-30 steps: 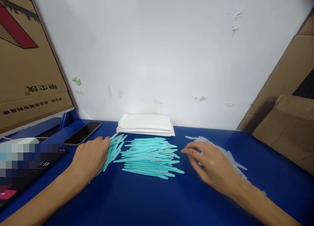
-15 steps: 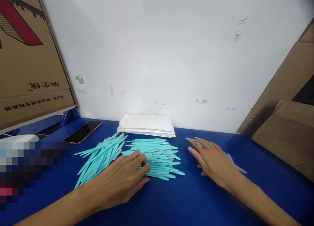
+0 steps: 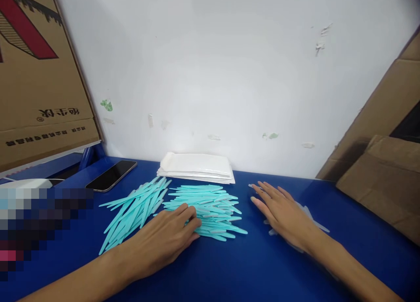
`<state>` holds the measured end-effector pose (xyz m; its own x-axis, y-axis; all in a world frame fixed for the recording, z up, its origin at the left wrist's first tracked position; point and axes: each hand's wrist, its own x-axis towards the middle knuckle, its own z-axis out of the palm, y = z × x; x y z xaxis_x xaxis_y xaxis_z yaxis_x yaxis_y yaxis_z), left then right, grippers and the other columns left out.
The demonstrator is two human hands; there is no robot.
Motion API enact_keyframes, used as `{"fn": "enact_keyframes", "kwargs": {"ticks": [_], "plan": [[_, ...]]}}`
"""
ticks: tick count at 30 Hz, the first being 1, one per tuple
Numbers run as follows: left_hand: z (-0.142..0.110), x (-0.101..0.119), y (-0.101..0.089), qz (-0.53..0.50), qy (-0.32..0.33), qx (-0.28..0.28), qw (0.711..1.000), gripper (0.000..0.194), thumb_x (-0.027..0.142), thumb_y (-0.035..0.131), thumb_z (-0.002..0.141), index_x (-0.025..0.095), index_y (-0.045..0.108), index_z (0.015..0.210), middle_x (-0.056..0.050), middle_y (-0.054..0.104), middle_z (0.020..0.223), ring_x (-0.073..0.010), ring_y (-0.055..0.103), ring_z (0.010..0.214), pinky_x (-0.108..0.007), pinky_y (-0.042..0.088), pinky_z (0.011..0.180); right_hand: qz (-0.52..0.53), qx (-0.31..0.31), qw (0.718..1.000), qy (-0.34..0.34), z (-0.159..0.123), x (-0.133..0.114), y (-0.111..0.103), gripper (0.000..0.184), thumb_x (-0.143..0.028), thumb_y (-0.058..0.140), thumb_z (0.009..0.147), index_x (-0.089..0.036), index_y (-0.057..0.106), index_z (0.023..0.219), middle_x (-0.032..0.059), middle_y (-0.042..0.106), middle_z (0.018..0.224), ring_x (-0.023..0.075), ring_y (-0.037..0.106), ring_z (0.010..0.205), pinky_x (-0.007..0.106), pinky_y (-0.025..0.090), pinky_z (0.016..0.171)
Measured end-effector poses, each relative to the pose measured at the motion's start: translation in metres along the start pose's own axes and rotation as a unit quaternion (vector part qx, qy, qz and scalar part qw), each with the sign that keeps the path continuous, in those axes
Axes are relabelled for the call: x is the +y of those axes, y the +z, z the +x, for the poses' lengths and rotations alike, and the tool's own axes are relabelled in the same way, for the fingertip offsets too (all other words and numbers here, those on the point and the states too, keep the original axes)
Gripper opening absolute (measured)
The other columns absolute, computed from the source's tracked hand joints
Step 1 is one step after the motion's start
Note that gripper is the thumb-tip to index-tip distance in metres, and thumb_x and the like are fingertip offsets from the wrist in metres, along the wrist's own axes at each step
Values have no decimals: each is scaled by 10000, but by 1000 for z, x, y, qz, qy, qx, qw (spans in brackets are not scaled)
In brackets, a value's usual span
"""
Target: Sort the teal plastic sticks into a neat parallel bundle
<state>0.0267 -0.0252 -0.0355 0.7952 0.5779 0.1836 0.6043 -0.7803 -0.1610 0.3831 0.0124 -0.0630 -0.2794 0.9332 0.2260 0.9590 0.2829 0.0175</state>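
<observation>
My left hand [image 3: 169,236] rests against the near left side of a pile of slim turquoise sticks [image 3: 216,203], which have tapered ends like eyebrow razors. Its fingers are curled in towards the thumb, and what lies between them is hidden. A second, slanted heap of the same turquoise sticks [image 3: 138,208] lies to the left, beyond my forearm. On the right, my right hand [image 3: 284,212] lies flat with its fingers stretched out. It covers most of some translucent, thin pieces [image 3: 320,225], whose ends poke out around the palm and fingertips.
A stack of white packets [image 3: 197,166] sits against the white wall. Farther left lies a dark-screened phone [image 3: 111,175] on the blue table [image 3: 236,271]. Cardboard stands at both sides: a printed box [image 3: 42,88] at left, brown flaps [image 3: 380,179] at right. A blurred patch covers the left edge.
My left hand's fingers have drawn closer together at the pile. My right hand has shifted very slightly, its fingers still outstretched over the translucent pieces. The piles look the same.
</observation>
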Motion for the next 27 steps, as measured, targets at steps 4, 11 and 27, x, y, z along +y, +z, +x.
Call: {"fn": "enact_keyframes", "kwargs": {"ticks": [4, 11, 27], "plan": [[2, -2, 0, 5, -51, 7, 999, 156, 264, 452, 1085, 194, 584, 1134, -89, 619, 1124, -261, 621, 980, -331, 490, 642, 14, -9, 1000, 2, 1, 3, 5, 694, -645, 266, 1070, -247, 382, 1626, 90, 397, 1665, 297, 289, 1569, 587, 240, 1277], [5, -10, 0, 74, -142, -26, 987, 230, 223, 438, 1071, 175, 633, 1183, -142, 627, 1183, -329, 604, 1070, -358, 530, 644, 33, -11, 999, -28, 3, 6, 8, 657, -611, 283, 1087, -231, 419, 1605, 98, 500, 1604, 306, 378, 1532, 600, 254, 1271], [2, -15, 9, 42, -122, 39, 991, 221, 143, 424, 1059, 191, 635, 1019, -85, 635, 1011, -264, 560, 911, -329, 439, 635, -59, 63, 975, -204, 6, -3, -4, 722, 113, 557, 680, -187, 600, 1335, 97, 725, 1129, 264, 689, 1101, 557, 379, 1186]]}}
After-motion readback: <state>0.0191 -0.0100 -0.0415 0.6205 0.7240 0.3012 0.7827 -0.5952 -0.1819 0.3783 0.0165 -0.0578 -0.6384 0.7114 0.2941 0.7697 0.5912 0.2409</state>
